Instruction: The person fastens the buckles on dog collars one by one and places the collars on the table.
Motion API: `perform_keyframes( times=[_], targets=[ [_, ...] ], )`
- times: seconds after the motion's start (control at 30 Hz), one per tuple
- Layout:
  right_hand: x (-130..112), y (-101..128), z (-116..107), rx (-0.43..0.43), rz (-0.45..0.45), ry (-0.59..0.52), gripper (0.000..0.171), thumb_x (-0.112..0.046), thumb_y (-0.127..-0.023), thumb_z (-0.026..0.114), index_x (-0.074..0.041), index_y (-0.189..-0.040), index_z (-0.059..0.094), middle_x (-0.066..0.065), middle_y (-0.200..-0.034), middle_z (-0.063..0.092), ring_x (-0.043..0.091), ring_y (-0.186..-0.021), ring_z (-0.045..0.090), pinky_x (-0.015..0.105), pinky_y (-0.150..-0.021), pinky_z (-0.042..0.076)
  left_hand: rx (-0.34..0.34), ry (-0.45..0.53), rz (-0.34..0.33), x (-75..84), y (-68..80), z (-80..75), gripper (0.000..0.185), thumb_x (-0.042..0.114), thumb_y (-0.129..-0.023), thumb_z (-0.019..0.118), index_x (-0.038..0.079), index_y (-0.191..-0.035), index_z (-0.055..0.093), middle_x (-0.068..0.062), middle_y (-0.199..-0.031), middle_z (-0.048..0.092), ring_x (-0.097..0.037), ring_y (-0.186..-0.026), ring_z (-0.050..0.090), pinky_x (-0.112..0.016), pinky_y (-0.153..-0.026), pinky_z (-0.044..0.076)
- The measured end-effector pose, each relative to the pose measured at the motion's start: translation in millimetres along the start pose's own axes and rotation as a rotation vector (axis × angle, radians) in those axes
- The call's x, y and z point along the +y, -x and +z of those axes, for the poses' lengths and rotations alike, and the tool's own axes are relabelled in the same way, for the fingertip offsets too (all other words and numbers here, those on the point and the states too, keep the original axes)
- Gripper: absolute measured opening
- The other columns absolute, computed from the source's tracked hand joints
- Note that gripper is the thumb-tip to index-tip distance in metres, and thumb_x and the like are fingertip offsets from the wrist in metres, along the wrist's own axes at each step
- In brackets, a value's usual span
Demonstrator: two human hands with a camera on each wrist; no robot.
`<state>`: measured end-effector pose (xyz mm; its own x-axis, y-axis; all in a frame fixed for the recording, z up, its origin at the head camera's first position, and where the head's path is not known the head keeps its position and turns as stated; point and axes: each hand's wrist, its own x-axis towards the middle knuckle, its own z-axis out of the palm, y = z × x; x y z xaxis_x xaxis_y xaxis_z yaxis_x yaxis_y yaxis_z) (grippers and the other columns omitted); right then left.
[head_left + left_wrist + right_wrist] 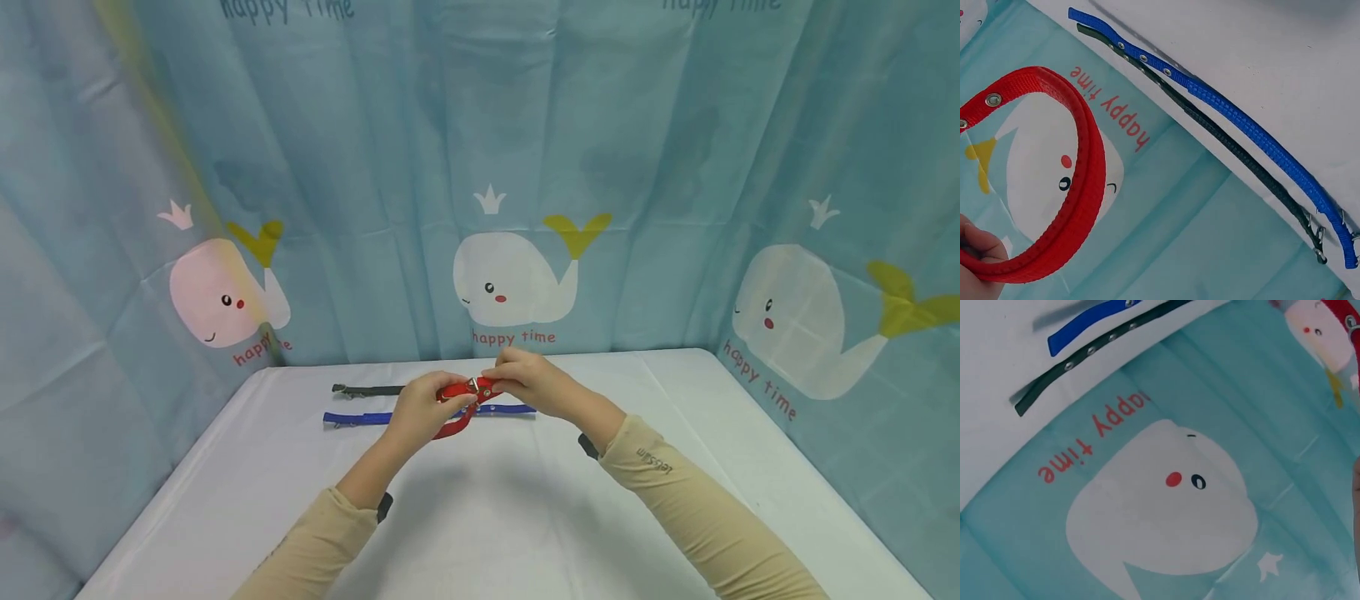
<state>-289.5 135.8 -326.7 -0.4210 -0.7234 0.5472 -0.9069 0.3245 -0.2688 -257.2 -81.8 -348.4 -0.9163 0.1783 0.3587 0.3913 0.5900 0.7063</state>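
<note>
Both hands hold a red pet collar [452,428] up above the table, bent into a loop. My left hand [417,410] pinches it beside the metal buckle [473,385]. On the other side of the buckle, my right hand [534,383] pinches the strap end between thumb and fingers. The left wrist view shows the padded red band [1088,175] curving round from the fingers, with metal eyelets [993,99] in its thinner end. Only a sliver of the right hand [1356,512] appears in the right wrist view, at the edge.
Behind the hands, a blue collar [352,419] and a dark green collar [367,390] lie stretched out side by side on the white table [480,533]. A light blue curtain [390,167] with printed whales hangs along the table's back and sides.
</note>
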Motion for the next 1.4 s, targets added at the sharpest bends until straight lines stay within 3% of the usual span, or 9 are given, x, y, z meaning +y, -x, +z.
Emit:
perform_keyframes(
  times=[0.13, 0.4, 0.63, 0.8, 1.0, 1.23, 1.4],
  targets=[
    [-0.3, 0.6, 0.0, -0.006, -0.002, 0.02, 0.025, 0.005, -0.087, 0.068, 0.003, -0.111, 0.07, 0.007, -0.091, 0.059, 0.018, -0.083, 0.059, 0.019, -0.075, 0.052, 0.012, -0.028, 0.054, -1.8, -0.5, 0.8, 0.026, 0.016, -0.084, 0.077, 0.001, -0.105, 0.072, -0.007, -0.093, 0.069, -0.017, -0.076, 0.059, -0.029, -0.065, 0.052],
    [-0.7, 1.1, 0.5, -0.036, 0.033, 0.04, 0.026, 0.004, -0.087, 0.068, 0.001, -0.112, 0.071, 0.007, -0.094, 0.061, 0.019, -0.087, 0.06, 0.019, -0.077, 0.052, -0.001, 0.035, 0.028, -3.6, 0.2, 1.1, 0.025, 0.014, -0.085, 0.076, 0.001, -0.106, 0.071, -0.007, -0.094, 0.069, -0.018, -0.078, 0.061, -0.033, -0.07, 0.055],
    [-2.0, -0.5, 1.1, 0.004, -0.008, 0.104, 0.024, 0.001, -0.085, 0.072, -0.001, -0.109, 0.073, 0.005, -0.093, 0.064, 0.018, -0.086, 0.06, 0.019, -0.075, 0.051, -0.001, 0.104, 0.013, -5.6, 0.5, 3.4, 0.023, 0.011, -0.086, 0.074, 0.0, -0.105, 0.07, -0.007, -0.093, 0.07, -0.019, -0.08, 0.063, -0.035, -0.072, 0.055],
    [-1.1, -1.7, 4.9, 0.021, -0.011, -0.024, 0.024, 0.005, -0.086, 0.068, 0.003, -0.11, 0.071, 0.009, -0.093, 0.064, 0.019, -0.084, 0.062, 0.02, -0.075, 0.052, -0.008, 0.131, 0.011, -5.3, -1.6, 5.4, 0.022, 0.012, -0.086, 0.074, 0.0, -0.104, 0.07, -0.006, -0.092, 0.069, -0.019, -0.08, 0.062, -0.034, -0.072, 0.054],
    [3.5, -0.3, 12.2, 0.095, 0.069, -0.141, 0.018, 0.004, -0.085, 0.07, 0.003, -0.103, 0.066, 0.009, -0.092, 0.066, 0.016, -0.078, 0.06, 0.021, -0.072, 0.053, 0.0, 0.135, 0.004, -6.5, -2.5, 6.8, 0.02, 0.015, -0.086, 0.075, 0.002, -0.101, 0.072, -0.004, -0.088, 0.068, -0.018, -0.079, 0.06, -0.032, -0.07, 0.054],
    [12.1, 2.9, 19.2, 0.183, 0.007, -0.24, 0.02, 0.013, -0.084, 0.066, 0.008, -0.103, 0.067, 0.016, -0.095, 0.067, 0.022, -0.076, 0.065, 0.026, -0.07, 0.056, 0.001, 0.166, -0.048, -7.9, -1.2, 6.2, 0.021, 0.017, -0.088, 0.074, 0.003, -0.103, 0.071, -0.005, -0.09, 0.068, -0.02, -0.082, 0.061, -0.034, -0.071, 0.054],
    [10.8, 3.8, 19.9, 0.214, 0.054, -0.329, 0.017, 0.014, -0.085, 0.065, 0.009, -0.101, 0.065, 0.02, -0.091, 0.068, 0.022, -0.07, 0.068, 0.026, -0.067, 0.056, 0.001, 0.165, -0.04, -6.5, -2.4, 4.9, 0.021, 0.018, -0.088, 0.073, 0.003, -0.102, 0.07, -0.004, -0.088, 0.068, -0.019, -0.082, 0.059, -0.034, -0.07, 0.052]
  ],
)
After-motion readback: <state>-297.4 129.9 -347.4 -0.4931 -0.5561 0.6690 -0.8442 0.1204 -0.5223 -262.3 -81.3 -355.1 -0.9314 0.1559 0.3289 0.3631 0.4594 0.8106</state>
